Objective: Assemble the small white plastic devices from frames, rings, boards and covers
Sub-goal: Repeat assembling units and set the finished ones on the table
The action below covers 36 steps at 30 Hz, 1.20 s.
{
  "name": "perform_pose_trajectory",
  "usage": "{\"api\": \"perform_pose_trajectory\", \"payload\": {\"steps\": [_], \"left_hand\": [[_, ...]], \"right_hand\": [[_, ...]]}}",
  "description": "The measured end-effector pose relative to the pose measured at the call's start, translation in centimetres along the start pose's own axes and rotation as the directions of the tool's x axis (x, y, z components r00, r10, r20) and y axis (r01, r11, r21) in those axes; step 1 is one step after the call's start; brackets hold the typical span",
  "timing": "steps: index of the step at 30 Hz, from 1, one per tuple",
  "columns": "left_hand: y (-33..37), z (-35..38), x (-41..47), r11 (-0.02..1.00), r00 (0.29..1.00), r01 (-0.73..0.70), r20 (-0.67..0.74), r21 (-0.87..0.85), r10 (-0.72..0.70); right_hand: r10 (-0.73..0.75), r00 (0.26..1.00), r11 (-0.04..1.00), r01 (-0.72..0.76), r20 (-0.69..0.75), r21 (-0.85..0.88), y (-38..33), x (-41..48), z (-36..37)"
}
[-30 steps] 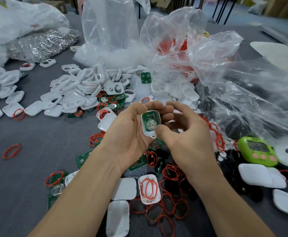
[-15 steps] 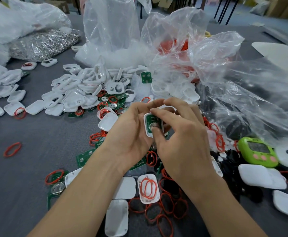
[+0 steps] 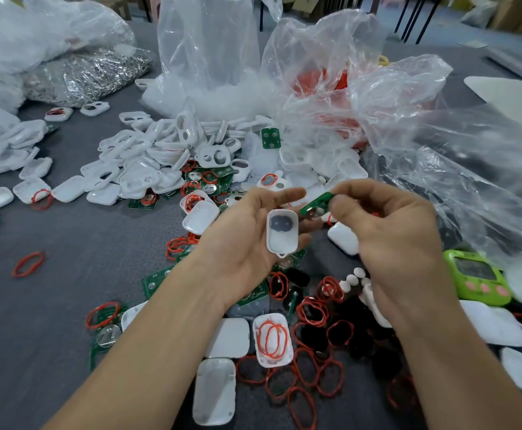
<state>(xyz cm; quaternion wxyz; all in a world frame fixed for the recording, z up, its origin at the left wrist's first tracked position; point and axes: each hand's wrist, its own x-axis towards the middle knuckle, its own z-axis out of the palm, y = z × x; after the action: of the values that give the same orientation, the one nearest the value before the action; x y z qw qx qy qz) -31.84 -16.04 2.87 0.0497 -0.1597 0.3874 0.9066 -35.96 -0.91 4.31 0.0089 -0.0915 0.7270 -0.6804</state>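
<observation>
board-fitting step: held white frame (image 3: 282,234) in left hand (image 3: 241,243), pinched green board (image 3: 315,203) in right hand (image 3: 390,234), probably needed squaring up next

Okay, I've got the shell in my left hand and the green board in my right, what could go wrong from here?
One: the right hand has only a fingertip grip on the tilted green board, so it could slip into the pile of red rings below. Two: the white shell sits open side up in the left hand with a dark pad inside; a board pushed in crooked might jam or shift that pad.
</observation>
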Motion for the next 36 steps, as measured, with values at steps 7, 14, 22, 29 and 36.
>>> {"api": "perform_pose_trajectory", "payload": {"steps": [7, 14, 22, 29, 36], "left_hand": [[-0.3, 0.1, 0.1, 0.997, 0.998, 0.056, -0.008, 0.056, -0.056], [-0.2, 0.2, -0.2, 0.996, 0.989, 0.071, 0.123, 0.052, -0.077], [-0.2, 0.1, -0.1, 0.996, 0.978, 0.062, 0.196, 0.056, -0.072], [-0.2, 0.0, 0.0, 0.997, 0.981, 0.066, 0.178, 0.034, -0.071], [-0.2, 0.0, 0.0, 0.996, 0.995, 0.072, 0.065, 0.058, -0.076]], "right_hand": [[0.132, 0.978, 0.987, -0.145, 0.160, 0.074, 0.7, 0.2, 0.4], [-0.003, 0.972, 0.989, 0.038, 0.234, -0.143, 1.6, 0.8, 1.3], [-0.094, 0.963, 0.950, 0.164, 0.254, -0.267, 0.9, 0.6, 1.4], [-0.209, 0.950, 0.866, 0.289, 0.230, -0.408, 0.2, -0.3, 1.5], [-0.271, 0.944, 0.800, 0.328, 0.186, -0.502, 0.4, -1.0, 2.1]]}}
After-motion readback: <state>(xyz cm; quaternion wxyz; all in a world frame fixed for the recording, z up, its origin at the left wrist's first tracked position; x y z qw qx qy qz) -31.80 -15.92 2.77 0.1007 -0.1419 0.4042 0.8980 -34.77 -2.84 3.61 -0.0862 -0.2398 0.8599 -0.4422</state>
